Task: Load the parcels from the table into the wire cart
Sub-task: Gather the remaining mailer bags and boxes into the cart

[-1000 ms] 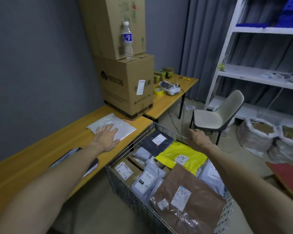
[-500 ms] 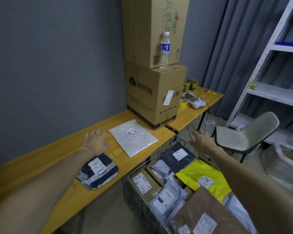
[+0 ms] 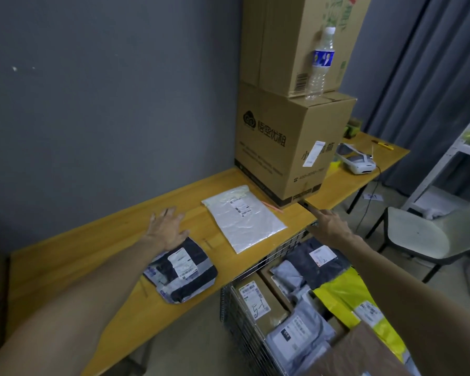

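Note:
A flat white parcel (image 3: 243, 218) lies on the wooden table (image 3: 92, 245) near its front edge. A dark grey-striped parcel (image 3: 181, 270) with a white label lies to its left. My left hand (image 3: 167, 226) is open with fingers spread, over the table just behind the striped parcel, its wrist above the parcel's far edge. My right hand (image 3: 327, 223) is open above the far corner of the wire cart (image 3: 244, 321), fingers pointing toward the table's edge. The cart holds several parcels: brown boxes, grey bags, a yellow bag and a dark bag.
Two stacked cardboard boxes (image 3: 291, 142) stand on the table behind the white parcel, with a water bottle (image 3: 319, 66) on the lower one. A label printer (image 3: 356, 160) sits further right. A chair (image 3: 432, 234) and white shelving (image 3: 459, 164) stand right of the cart.
My view has swung left and come closer to the table. My left hand left the white parcel and moved left, over the table by the striped parcel. My right hand drifted toward the table edge.

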